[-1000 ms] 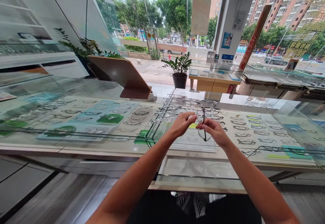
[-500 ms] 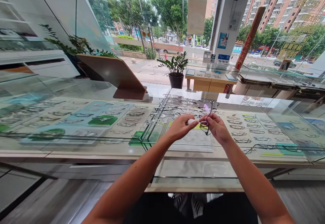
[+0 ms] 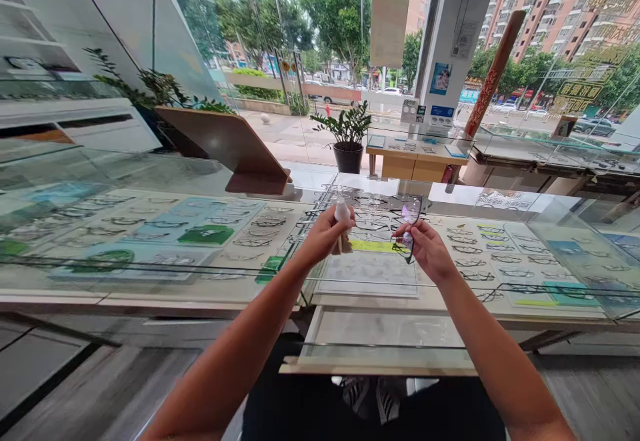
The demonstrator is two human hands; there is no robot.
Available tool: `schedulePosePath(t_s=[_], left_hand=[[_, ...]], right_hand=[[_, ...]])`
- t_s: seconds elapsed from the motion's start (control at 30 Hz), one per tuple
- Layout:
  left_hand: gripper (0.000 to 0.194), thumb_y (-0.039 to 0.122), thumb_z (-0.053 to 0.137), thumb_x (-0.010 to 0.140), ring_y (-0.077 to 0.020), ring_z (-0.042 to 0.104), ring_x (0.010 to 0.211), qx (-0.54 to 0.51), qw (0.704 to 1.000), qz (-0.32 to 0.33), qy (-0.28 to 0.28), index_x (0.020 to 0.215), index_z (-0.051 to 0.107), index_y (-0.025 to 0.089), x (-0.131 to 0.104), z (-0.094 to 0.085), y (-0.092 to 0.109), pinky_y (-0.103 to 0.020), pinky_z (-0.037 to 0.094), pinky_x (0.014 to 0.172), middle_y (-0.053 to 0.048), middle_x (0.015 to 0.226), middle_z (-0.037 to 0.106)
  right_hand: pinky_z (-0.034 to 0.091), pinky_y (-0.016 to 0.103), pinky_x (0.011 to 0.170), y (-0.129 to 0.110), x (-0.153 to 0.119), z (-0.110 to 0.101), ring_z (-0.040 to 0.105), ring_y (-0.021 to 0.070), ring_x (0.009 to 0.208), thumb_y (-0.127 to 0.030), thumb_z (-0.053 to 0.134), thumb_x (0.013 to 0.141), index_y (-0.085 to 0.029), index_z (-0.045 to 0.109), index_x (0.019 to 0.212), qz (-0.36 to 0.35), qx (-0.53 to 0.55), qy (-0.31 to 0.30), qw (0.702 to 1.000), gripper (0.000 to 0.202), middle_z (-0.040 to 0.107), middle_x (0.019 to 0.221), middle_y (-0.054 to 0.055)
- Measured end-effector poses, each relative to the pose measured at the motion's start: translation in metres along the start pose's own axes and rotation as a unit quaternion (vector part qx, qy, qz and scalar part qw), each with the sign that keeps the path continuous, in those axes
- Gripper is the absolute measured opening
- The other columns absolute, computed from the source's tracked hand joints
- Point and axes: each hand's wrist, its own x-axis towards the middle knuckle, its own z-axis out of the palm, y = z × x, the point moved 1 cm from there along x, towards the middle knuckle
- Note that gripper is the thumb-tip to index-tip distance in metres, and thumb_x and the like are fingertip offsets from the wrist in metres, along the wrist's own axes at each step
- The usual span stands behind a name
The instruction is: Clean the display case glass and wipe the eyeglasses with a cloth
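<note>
My left hand [image 3: 325, 233] is closed around a small white bottle [image 3: 342, 211], its rounded top showing above the fingers. To the right, my right hand [image 3: 426, 246] pinches a pair of dark-framed eyeglasses [image 3: 411, 257] held on edge, one lens catching a purple reflection. The bottle and the eyeglasses are apart, both above the glass counter. Beneath and beyond the hands, several other eyeglasses [image 3: 373, 225] lie in rows, with a yellow strip [image 3: 373, 245] close by.
An open drawer [image 3: 385, 365] juts out toward my body below the counter. A brown-backed stand mirror or board [image 3: 225, 141] leans on the counter at left. Beyond are a potted plant [image 3: 347, 154] and a wooden table [image 3: 420, 164] by the window.
My left hand has moved left, away from the eyeglasses, and turned the white bottle more upright. My right hand stays nearly in place, still holding the eyeglasses.
</note>
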Motion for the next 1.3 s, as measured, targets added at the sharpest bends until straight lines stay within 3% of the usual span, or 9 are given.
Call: schedulePosePath(t_s=[0.13, 0.23, 0.3, 0.43, 0.67, 0.87, 1.03, 1.13, 1.3], left_hand=[[0.040, 0.055, 0.067, 0.076, -0.0152, 0.055, 0.071, 0.022, 0.988, -0.005, 0.155, 0.092, 0.053, 0.021, 0.011, -0.056, -0.020, -0.028, 0.046, 0.064, -0.001, 0.083, 0.060], [0.032, 0.053, 0.058, 0.084, -0.0173, 0.055, 0.073, 0.182, 0.947, -0.030, 0.264, 0.090, 0.052, 0.022, 0.013, -0.104, -0.035, -0.031, 0.047, 0.071, 0.000, 0.077, 0.055], [0.028, 0.049, 0.054, 0.089, -0.0217, 0.059, 0.081, 0.345, 0.888, -0.087, 0.290, 0.082, 0.050, 0.022, 0.010, -0.133, -0.042, -0.034, 0.049, 0.077, -0.002, 0.077, 0.055], [0.025, 0.044, 0.058, 0.087, -0.0354, 0.066, 0.094, 0.418, 0.847, -0.156, 0.288, 0.078, 0.050, 0.022, -0.002, -0.169, -0.050, -0.043, 0.049, 0.084, -0.009, 0.080, 0.061], [0.039, 0.050, 0.053, 0.091, -0.0442, 0.068, 0.112, 0.517, 0.797, -0.216, 0.227, 0.102, 0.063, 0.014, -0.014, -0.183, -0.065, -0.044, 0.050, 0.086, -0.024, 0.108, 0.073], [0.037, 0.053, 0.059, 0.087, -0.0414, 0.070, 0.106, 0.514, 0.806, -0.210, 0.207, 0.095, 0.061, 0.017, -0.012, -0.182, -0.063, -0.041, 0.050, 0.083, -0.021, 0.103, 0.074], [0.040, 0.059, 0.053, 0.092, -0.0420, 0.065, 0.114, 0.436, 0.830, -0.220, 0.270, 0.094, 0.056, 0.019, -0.014, -0.182, -0.052, -0.050, 0.050, 0.096, -0.019, 0.101, 0.071], [0.036, 0.048, 0.038, 0.099, -0.0436, 0.054, 0.130, 0.416, 0.819, -0.211, 0.333, 0.100, 0.055, 0.017, -0.019, -0.186, -0.045, -0.058, 0.045, 0.106, -0.022, 0.106, 0.068], [0.028, 0.026, 0.044, 0.093, -0.0455, 0.038, 0.141, 0.374, 0.808, -0.165, 0.424, 0.114, 0.054, 0.011, -0.029, -0.192, -0.030, -0.067, 0.032, 0.116, -0.025, 0.129, 0.060]], right_hand=[[0.052, 0.038, 0.099, 0.000, 0.002, 0.000, 0.070, 0.0207, 0.097, -0.051, 0.090, 0.076, -0.025, 0.069, 0.082, -0.011, 0.007, -0.004, 1.000, 0.033, 0.075, 0.092, 0.001], [0.051, 0.037, 0.098, 0.002, 0.004, 0.000, 0.070, 0.0199, 0.095, -0.050, 0.091, 0.075, -0.026, 0.071, 0.082, -0.010, 0.018, -0.007, 1.000, 0.032, 0.075, 0.090, 0.000], [0.051, 0.037, 0.098, 0.003, 0.004, 0.000, 0.070, 0.0197, 0.095, -0.050, 0.091, 0.075, -0.026, 0.071, 0.082, -0.010, 0.022, -0.011, 1.000, 0.032, 0.075, 0.090, 0.000], [0.051, 0.038, 0.100, 0.003, 0.004, 0.000, 0.070, 0.0202, 0.096, -0.049, 0.089, 0.077, -0.026, 0.070, 0.082, -0.013, 0.017, -0.014, 1.000, 0.030, 0.075, 0.091, 0.001], [0.051, 0.038, 0.100, 0.001, 0.005, -0.002, 0.068, 0.0207, 0.096, -0.049, 0.087, 0.079, -0.025, 0.069, 0.082, -0.019, 0.007, -0.014, 1.000, 0.030, 0.074, 0.092, 0.002], [0.051, 0.039, 0.100, 0.001, 0.005, -0.004, 0.068, 0.0208, 0.095, -0.049, 0.088, 0.078, -0.026, 0.070, 0.082, -0.022, 0.007, -0.011, 1.000, 0.030, 0.074, 0.091, 0.002], [0.051, 0.037, 0.098, 0.001, 0.006, -0.007, 0.068, 0.0205, 0.096, -0.048, 0.088, 0.079, -0.026, 0.071, 0.083, -0.024, 0.004, -0.006, 1.000, 0.028, 0.074, 0.092, 0.002], [0.052, 0.040, 0.099, -0.001, 0.006, -0.009, 0.068, 0.0212, 0.096, -0.047, 0.087, 0.079, -0.026, 0.071, 0.083, -0.029, -0.004, 0.004, 1.000, 0.027, 0.075, 0.092, 0.002], [0.053, 0.042, 0.101, -0.003, 0.006, -0.013, 0.069, 0.0221, 0.097, -0.047, 0.086, 0.080, -0.026, 0.070, 0.084, -0.031, -0.013, 0.011, 0.999, 0.027, 0.075, 0.092, 0.002]])
